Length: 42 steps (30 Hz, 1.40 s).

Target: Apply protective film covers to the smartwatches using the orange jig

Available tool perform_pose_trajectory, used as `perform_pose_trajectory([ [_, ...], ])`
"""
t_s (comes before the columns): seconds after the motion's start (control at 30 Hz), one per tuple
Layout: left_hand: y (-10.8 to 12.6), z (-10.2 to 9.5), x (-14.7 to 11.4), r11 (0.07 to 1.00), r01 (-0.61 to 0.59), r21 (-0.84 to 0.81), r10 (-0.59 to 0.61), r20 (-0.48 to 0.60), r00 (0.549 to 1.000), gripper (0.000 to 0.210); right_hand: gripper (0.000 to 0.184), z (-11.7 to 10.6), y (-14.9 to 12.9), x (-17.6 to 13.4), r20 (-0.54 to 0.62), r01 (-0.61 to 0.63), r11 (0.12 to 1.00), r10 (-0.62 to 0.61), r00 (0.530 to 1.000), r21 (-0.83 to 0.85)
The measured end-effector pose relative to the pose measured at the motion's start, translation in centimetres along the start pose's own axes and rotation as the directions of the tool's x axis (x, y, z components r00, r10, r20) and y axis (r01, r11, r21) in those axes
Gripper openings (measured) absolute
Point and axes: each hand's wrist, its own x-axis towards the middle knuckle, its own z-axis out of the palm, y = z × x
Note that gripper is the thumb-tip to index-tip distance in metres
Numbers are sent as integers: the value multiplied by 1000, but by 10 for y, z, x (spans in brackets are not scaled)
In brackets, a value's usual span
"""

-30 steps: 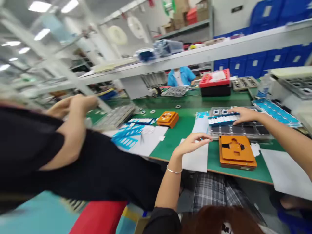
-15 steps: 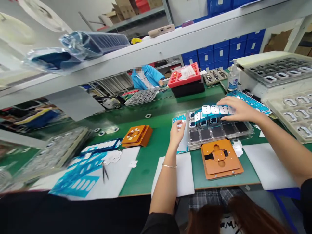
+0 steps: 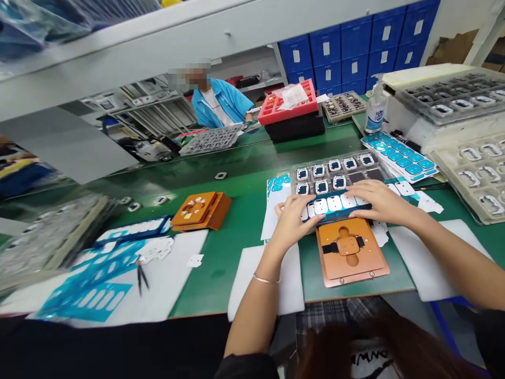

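Observation:
A blue film sheet with a row of white rounded-square stickers is gripped at both ends. Its left end is between the thumb and fingers of my left hand, and my right hand pinches the other end. Under and behind the sheet lies a clear plastic tray with rows of white-rimmed rounded parts; the sheet and hands hide its front rows. Just in front of my hands sits an orange fixture with a recessed middle and black straps.
Left are a second orange fixture, black tweezers and used blue film. Blue sticker sheets, a pump bottle and part trays stand right. A person in blue sits across, past a red bin.
The sticker sheet has come down and toward me, over the front of the tray. My left hand, free before, has moved to the sheet's left end. The head view has shifted downward.

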Motion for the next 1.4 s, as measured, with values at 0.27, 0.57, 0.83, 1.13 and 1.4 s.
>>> perform_pose_trajectory([
  [0.27,1,6,4,997,67,-24,-66,22,998,63,46,8,8,7,-13,29,979,-27,1000,203],
  [0.57,6,0,-2,983,-20,183,36,-84,996,53,49,3,5,9,9,-51,984,51,999,171],
  [0.83,14,-3,-7,940,-146,307,160,-21,987,42,28,4,8,6,-85,220,975,-220,972,-8],
  [1.13,9,-7,-7,983,-63,175,83,-108,991,49,28,9,5,5,-194,311,940,-334,922,-141],
  [1.4,11,0,-5,999,-41,2,40,-198,979,36,31,11,3,3,-235,214,968,-240,942,-132],
])
